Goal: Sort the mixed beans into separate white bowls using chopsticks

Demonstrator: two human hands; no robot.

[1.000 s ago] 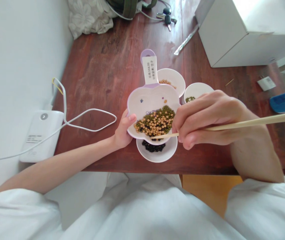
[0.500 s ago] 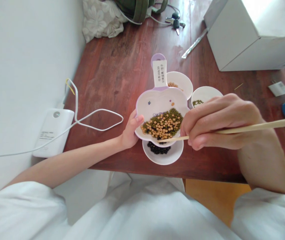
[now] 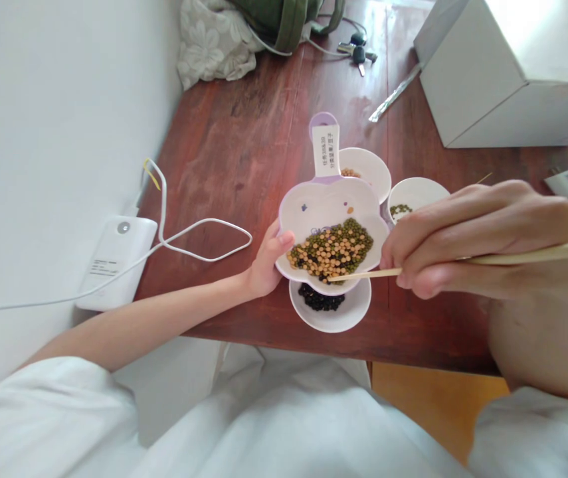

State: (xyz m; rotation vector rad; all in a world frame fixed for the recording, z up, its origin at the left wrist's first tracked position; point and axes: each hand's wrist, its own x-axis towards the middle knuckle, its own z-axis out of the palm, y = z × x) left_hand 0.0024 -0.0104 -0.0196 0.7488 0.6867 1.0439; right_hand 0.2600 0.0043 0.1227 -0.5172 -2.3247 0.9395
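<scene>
Chopsticks pinched in right hand fingers poke the beans; left hand fingers grip the dish.

a white box, keys, a green bag and a white charger sit about the wooden table.

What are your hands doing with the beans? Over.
Left hand grips the bean bowl. Right hand holds chopsticks, tips at the bowl's near rim. Black bean dish sits below. Nothing blocking.
</scene>
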